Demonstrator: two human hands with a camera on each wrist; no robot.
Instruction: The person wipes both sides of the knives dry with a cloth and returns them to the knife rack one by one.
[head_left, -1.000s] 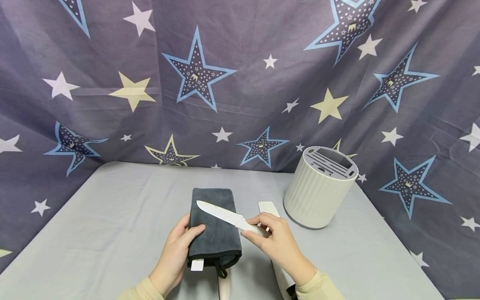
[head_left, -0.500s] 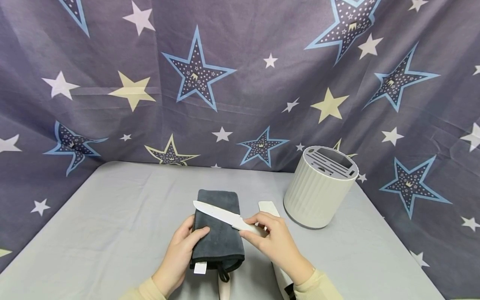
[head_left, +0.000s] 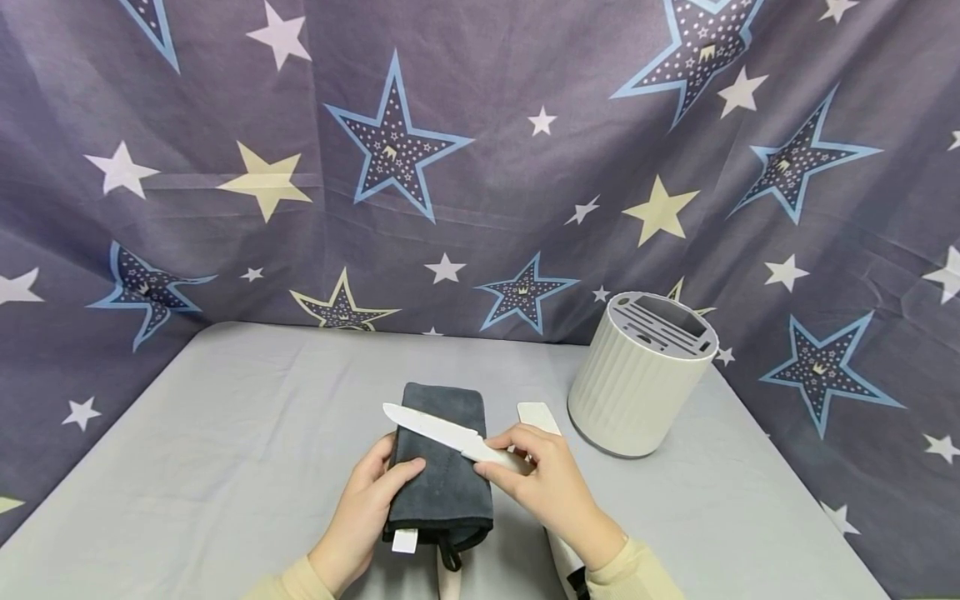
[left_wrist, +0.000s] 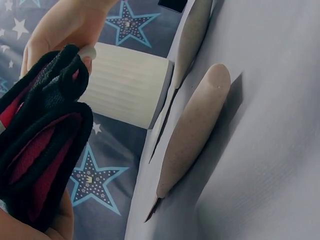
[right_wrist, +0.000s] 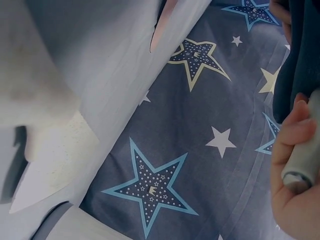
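My left hand (head_left: 367, 500) grips a folded dark grey cloth (head_left: 442, 492) by its left side, thumb on top. The cloth has a black edge, a hanging loop and a white tag. In the left wrist view, its folds (left_wrist: 37, 160) show red inside. My right hand (head_left: 551, 479) pinches the pale handle of a white-bladed knife (head_left: 435, 427). The blade slants across the upper part of the cloth, its tip past the left edge. Beneath the cloth, a second knife (left_wrist: 192, 132) lies on the table, handle toward me.
A ribbed cream knife block (head_left: 637, 383) with a slotted grey top stands at the back right. Another pale, broad-bladed knife (head_left: 537, 415) lies on the table under my right forearm. A star-patterned curtain (head_left: 480, 167) hangs behind the grey-covered table (head_left: 247, 417).
My left hand and the cloth have shifted right and slightly toward me. The knife in my right hand has slid a little left across the cloth.
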